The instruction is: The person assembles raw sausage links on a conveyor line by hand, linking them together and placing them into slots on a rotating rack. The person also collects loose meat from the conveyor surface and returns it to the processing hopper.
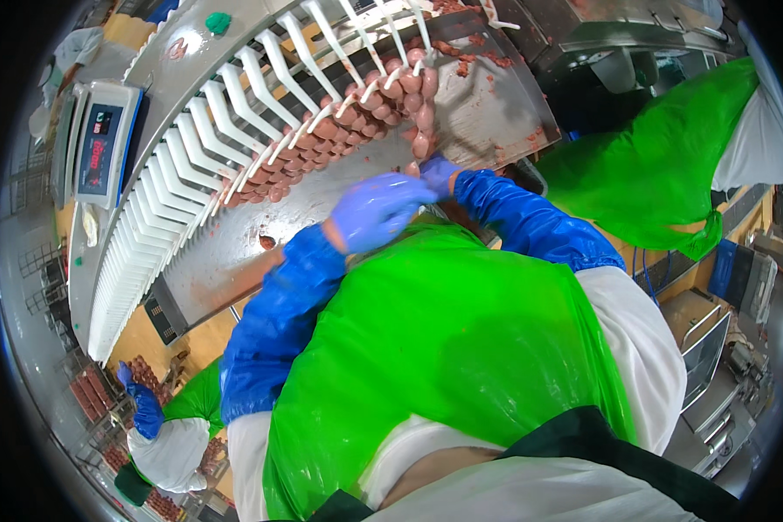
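Observation:
A string of plump pink sausages [423, 117] hangs at the end of a row of linked sausages draped on white hooks [235, 100]. Its lower end runs down to my two gloved hands, in front of my green apron. My right hand [442, 176], in a purple-blue glove, is closed at that lower end; its fingers are partly hidden. Crossing just beside it, my left hand [378, 211] has its fingers bent and pressed together, and its palm side is hidden. What the left fingers hold, if anything, cannot be seen.
A metal tray [487, 113] with meat scraps lies under the hooks. The hook rail curves away to the lower left. A scale [104, 143] stands beyond it. One person in a green apron [644, 165] is close at the right; another [174, 435] works at the lower left.

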A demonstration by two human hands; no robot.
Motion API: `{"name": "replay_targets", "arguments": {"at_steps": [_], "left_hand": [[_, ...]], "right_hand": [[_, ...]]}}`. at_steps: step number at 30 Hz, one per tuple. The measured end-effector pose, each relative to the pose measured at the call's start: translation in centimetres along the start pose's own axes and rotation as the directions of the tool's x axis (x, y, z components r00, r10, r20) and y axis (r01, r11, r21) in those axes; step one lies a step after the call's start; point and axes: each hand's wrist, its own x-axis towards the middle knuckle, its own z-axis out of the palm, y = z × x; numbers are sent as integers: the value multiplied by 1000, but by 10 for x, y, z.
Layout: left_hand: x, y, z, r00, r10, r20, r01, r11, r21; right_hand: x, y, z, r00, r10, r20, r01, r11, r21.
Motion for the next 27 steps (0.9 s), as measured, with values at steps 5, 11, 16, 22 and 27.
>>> {"name": "replay_targets", "arguments": {"at_steps": [5,11,16,22,27], "left_hand": [[55,-43,42,734,-361,575,79,887,456],[52,-59,1,487,-649,584,77,698,712],[49,-63,-14,539,-676,502,178,674,717],[38,-93,26,817,-494,297,307,809,501],[55,-109,41,942,-251,221,322,863,-389]], "right_hand": [[-8,-26,-4,988,-150,-31,153,973,171],[-35,15,-51,977,167,133,-151,981,-118],[-55,51,-93,971,238,32,-240,964,118],[-49,22,-153,996,-10,-84,49,878,476],[-49,-24,-202,937,-206,-281,176,976,-128]]}}
